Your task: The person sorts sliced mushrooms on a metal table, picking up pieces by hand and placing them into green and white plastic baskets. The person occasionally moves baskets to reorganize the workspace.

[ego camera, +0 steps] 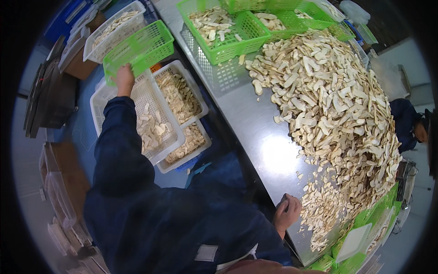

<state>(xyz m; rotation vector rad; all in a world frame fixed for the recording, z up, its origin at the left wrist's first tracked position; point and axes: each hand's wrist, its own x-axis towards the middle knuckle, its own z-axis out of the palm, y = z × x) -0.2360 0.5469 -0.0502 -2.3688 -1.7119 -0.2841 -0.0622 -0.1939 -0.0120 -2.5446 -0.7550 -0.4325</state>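
My left hand [125, 78] grips the near end of a green plastic basket [140, 48], tilted above a white perforated crate [174, 138]. That crate holds a small heap of pale dried slices [150, 132], which look like mushroom. At the metal table's near edge, my right hand [288, 213] has curled fingers beside small broken pieces [321, 209]; a dark spot shows by its fingers, and whether it holds anything is unclear. A large pile of slices [328, 96] covers much of the steel table [239, 113].
More white crates of slices [179, 96] stand beside and below the perforated one. Green baskets [236, 48] line the table's far end, others [376, 212] the lower right. Cardboard boxes [65, 171] stand at left. Across the table, another person's dark sleeve [403, 120] and hand show.
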